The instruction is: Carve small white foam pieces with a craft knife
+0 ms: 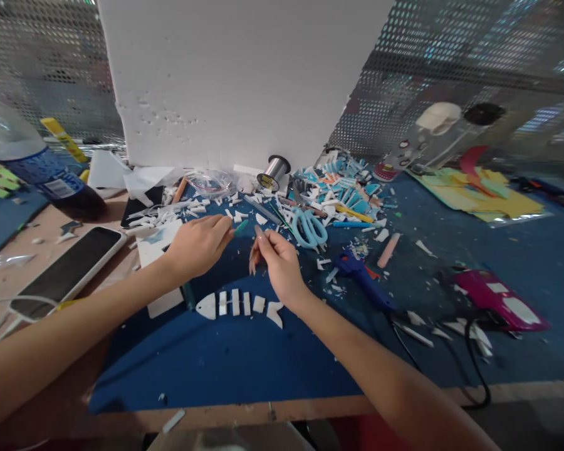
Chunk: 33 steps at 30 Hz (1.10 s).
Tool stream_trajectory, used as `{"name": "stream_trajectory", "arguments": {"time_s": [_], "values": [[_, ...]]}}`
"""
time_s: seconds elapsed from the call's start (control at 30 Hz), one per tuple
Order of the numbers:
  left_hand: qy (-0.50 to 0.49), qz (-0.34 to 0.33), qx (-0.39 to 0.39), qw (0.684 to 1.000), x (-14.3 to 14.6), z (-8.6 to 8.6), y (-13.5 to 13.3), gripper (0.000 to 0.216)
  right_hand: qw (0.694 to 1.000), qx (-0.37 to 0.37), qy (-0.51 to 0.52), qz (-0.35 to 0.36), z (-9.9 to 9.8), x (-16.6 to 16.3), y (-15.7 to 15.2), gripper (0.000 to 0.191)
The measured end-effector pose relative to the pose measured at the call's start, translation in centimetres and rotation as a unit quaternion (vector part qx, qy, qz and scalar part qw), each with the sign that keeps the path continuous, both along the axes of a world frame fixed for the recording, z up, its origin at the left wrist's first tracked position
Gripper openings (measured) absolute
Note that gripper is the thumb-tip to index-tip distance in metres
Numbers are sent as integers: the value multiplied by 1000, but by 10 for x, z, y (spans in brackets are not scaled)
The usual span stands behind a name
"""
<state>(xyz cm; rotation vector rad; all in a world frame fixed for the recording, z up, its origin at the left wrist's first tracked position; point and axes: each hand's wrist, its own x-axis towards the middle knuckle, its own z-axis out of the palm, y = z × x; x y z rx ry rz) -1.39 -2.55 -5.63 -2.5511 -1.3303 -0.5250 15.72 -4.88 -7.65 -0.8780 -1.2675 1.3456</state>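
Observation:
My left hand (202,245) is closed, with a small teal stick-like piece (240,227) poking out past its fingertips. My right hand (279,260) is beside it, thumb and forefinger pinched together; whatever they hold is too small to make out. Below both hands, white foam pieces lie in a row shaped like a fish skeleton: a pointed head (207,307) with an eye hole, several short bars (235,302) and a forked tail (275,314). Light blue scissors (309,228) lie just beyond my right hand.
Foam scraps (343,188) and a wire spool (273,173) sit behind the hands. A blue glue gun (364,279) with a cord and a magenta device (501,297) are at right. A phone (70,272) and a soda bottle (42,169) stand left; a white board (244,81) rises behind.

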Motion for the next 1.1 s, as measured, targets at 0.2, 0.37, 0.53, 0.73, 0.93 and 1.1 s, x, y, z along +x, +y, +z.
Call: {"name": "stream_trajectory", "arguments": {"time_s": [0.2,0.37,0.53,0.73,0.93,1.1], "values": [[169,66,-122,976,0,-12,6,27,999,-12,1,-48,3,4,4,35],[224,26,-131,965,1,-11,5,20,998,-16,7,-61,4,3,3,35],[221,29,-126,967,0,-11,3,23,997,-11,-4,-70,6,5,3,35],[-43,38,-225,973,6,-7,3,20,996,26,-27,-78,7,4,1,36],[-444,-41,-475,758,18,-15,-2,31,987,114,-95,-61,9,5,-7,34],[-541,-31,-545,639,19,-19,-3,26,956,220,-183,-69,4,8,-11,29]]}}
